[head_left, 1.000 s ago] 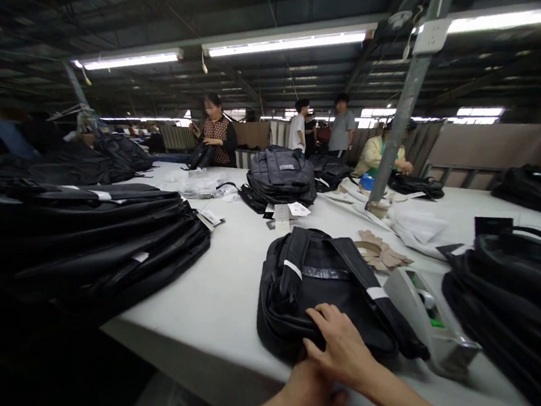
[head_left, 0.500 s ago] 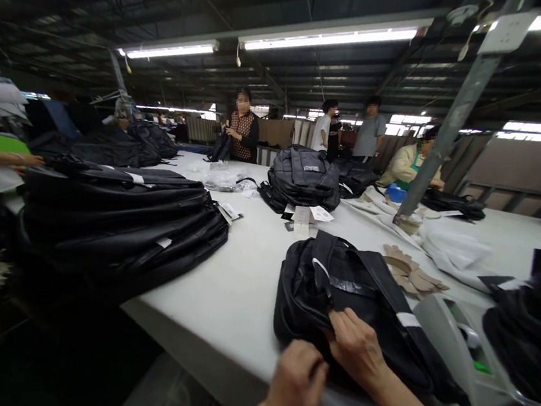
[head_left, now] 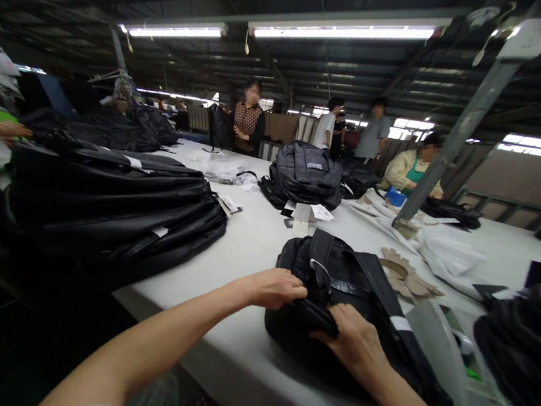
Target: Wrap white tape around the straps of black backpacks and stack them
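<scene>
A black backpack (head_left: pixel 356 265) lies on the white table near its front edge, its straps and a white band on the upper side. My left hand (head_left: pixel 276 288) reaches across from the left, its fingers closed on the bag's left edge. Lower and to the right, my right hand (head_left: pixel 357 336) grips a fold of the same bag, thumb beneath and fingers on top. Dark fabric bulges up between the two hands. The fingertips of both hands are partly hidden in the folds.
Stacked black bags (head_left: pixel 120 213) fill the table's left side. Another backpack (head_left: pixel 303 173) with paper tags stands farther back. Right of my bag are brown cut paper (head_left: pixel 408 275), a grey bin (head_left: pixel 446 346) and a dark pile (head_left: pixel 535 342). Several people stand around; a metal post (head_left: pixel 458 136) rises at right.
My left hand has moved up and left from below the bag onto its left edge. My right hand keeps its hold. The person across the table has lowered a hand from the chest.
</scene>
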`<move>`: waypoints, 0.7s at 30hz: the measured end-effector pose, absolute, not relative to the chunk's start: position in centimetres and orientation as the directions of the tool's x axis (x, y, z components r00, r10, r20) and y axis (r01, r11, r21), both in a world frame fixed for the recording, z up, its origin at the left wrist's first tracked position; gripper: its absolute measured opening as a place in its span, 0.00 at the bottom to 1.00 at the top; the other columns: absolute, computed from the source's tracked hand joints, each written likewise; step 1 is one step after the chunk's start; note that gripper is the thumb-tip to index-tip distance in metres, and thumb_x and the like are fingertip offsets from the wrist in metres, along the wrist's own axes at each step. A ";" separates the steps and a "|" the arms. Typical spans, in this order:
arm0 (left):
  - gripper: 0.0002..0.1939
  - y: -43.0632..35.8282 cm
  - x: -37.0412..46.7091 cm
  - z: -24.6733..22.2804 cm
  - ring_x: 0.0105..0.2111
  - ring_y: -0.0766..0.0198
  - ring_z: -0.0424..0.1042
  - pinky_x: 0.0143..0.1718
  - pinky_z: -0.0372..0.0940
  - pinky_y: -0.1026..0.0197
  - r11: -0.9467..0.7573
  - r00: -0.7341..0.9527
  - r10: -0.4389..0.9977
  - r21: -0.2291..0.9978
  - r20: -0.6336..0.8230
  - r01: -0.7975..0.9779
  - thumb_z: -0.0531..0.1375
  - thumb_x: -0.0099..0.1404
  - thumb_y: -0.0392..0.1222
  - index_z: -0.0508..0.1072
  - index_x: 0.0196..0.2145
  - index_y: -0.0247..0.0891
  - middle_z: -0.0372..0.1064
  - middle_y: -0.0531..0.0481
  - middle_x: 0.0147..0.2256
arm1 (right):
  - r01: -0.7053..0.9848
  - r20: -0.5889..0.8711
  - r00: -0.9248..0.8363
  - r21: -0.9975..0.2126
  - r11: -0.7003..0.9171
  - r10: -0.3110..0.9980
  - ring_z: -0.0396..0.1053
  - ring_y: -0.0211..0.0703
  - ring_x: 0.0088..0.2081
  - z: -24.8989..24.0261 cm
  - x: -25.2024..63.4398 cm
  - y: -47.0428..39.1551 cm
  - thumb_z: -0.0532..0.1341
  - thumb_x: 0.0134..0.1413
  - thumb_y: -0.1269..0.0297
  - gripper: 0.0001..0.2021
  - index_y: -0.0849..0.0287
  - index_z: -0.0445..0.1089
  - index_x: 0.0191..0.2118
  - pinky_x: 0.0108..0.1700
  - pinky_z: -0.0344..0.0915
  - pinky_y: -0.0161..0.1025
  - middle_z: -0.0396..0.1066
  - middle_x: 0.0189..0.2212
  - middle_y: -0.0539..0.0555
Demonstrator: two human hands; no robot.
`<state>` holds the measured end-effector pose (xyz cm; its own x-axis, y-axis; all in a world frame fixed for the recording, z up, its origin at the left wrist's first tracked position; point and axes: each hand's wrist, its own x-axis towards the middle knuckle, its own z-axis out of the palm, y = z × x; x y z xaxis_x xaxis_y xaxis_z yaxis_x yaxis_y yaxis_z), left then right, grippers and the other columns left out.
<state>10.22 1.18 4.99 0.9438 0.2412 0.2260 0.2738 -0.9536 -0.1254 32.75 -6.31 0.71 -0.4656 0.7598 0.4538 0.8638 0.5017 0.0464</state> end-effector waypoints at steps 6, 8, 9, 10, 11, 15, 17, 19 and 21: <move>0.11 0.2 7.0 5.2 0.36 0.62 0.68 0.38 0.61 0.60 -0.921 0.890 0.386 0.050 0.240 0.386 0.57 0.56 0.30 0.64 0.36 0.42 0.68 0.50 0.36 | 0.910 0.346 -0.414 0.137 0.391 0.842 0.65 0.46 0.31 -1.1 30.0 -5.7 0.63 0.47 0.68 0.06 0.60 0.65 0.32 0.30 0.57 0.38 0.67 0.27 0.53; 0.19 -1.0 6.1 3.9 0.43 0.58 0.65 0.43 0.60 0.56 -0.802 0.721 0.597 0.220 0.352 0.556 0.61 0.55 0.38 0.62 0.43 0.43 0.65 0.47 0.43 | 0.904 0.356 -0.427 0.138 0.405 0.832 0.65 0.47 0.31 -1.7 29.5 -5.0 0.62 0.46 0.70 0.05 0.60 0.66 0.32 0.31 0.57 0.38 0.67 0.27 0.54; 0.25 -1.7 5.9 3.0 0.45 0.56 0.64 0.45 0.60 0.54 -0.722 0.609 0.690 0.317 0.391 0.615 0.64 0.52 0.43 0.59 0.47 0.42 0.62 0.46 0.45 | 0.900 0.367 -0.434 0.129 0.417 0.823 0.65 0.46 0.30 -1.9 29.5 -4.7 0.62 0.46 0.71 0.05 0.60 0.66 0.32 0.31 0.56 0.38 0.67 0.27 0.54; 0.32 -2.3 6.0 2.1 0.45 0.55 0.63 0.46 0.60 0.52 -0.644 0.499 0.762 0.410 0.412 0.645 0.66 0.49 0.48 0.57 0.48 0.42 0.61 0.45 0.46 | 0.895 0.377 -0.441 0.115 0.431 0.815 0.65 0.45 0.30 -1.9 29.6 -4.4 0.62 0.46 0.71 0.04 0.60 0.66 0.31 0.31 0.56 0.37 0.67 0.26 0.53; 0.36 -2.8 6.3 1.2 0.45 0.54 0.62 0.46 0.61 0.51 -0.575 0.399 0.814 0.491 0.422 0.654 0.67 0.46 0.51 0.56 0.49 0.41 0.60 0.44 0.46 | 0.889 0.386 -0.449 0.100 0.448 0.806 0.65 0.44 0.30 -1.9 29.7 -4.2 0.61 0.46 0.71 0.04 0.60 0.66 0.30 0.31 0.55 0.37 0.67 0.25 0.53; 0.42 -3.2 9.3 -1.4 0.53 0.48 0.55 0.51 0.56 0.43 -0.474 0.195 0.857 0.582 0.476 0.661 0.67 0.43 0.47 0.52 0.52 0.41 0.53 0.40 0.52 | 0.863 0.439 -0.476 0.066 0.501 0.762 0.64 0.42 0.27 -1.9 30.6 -3.8 0.59 0.48 0.70 0.01 0.59 0.65 0.28 0.30 0.53 0.36 0.65 0.23 0.52; 0.41 -2.6 10.4 -1.7 0.56 0.46 0.50 0.55 0.50 0.40 -0.526 0.232 0.819 0.526 0.525 0.669 0.66 0.43 0.43 0.52 0.53 0.40 0.51 0.39 0.54 | 0.857 0.468 -0.474 0.053 0.512 0.746 0.63 0.41 0.26 -2.1 30.9 -3.7 0.57 0.50 0.70 0.03 0.59 0.65 0.28 0.29 0.53 0.36 0.65 0.23 0.52; 0.33 -1.6 10.5 -1.3 0.54 0.51 0.54 0.56 0.49 0.43 -0.611 0.350 0.760 0.421 0.547 0.670 0.61 0.48 0.37 0.54 0.51 0.38 0.56 0.41 0.51 | 0.849 0.481 -0.480 0.042 0.527 0.734 0.63 0.41 0.27 -2.0 31.0 -3.7 0.55 0.51 0.70 0.04 0.60 0.65 0.28 0.30 0.53 0.36 0.64 0.23 0.53; 0.23 -0.6 9.4 -0.4 0.46 0.57 0.62 0.52 0.55 0.49 -0.699 0.514 0.674 0.233 0.530 0.676 0.56 0.51 0.31 0.58 0.46 0.38 0.63 0.45 0.45 | 0.836 0.481 -0.496 0.042 0.547 0.722 0.63 0.42 0.27 -1.7 31.0 -3.7 0.55 0.50 0.71 0.04 0.59 0.65 0.28 0.30 0.53 0.36 0.65 0.23 0.53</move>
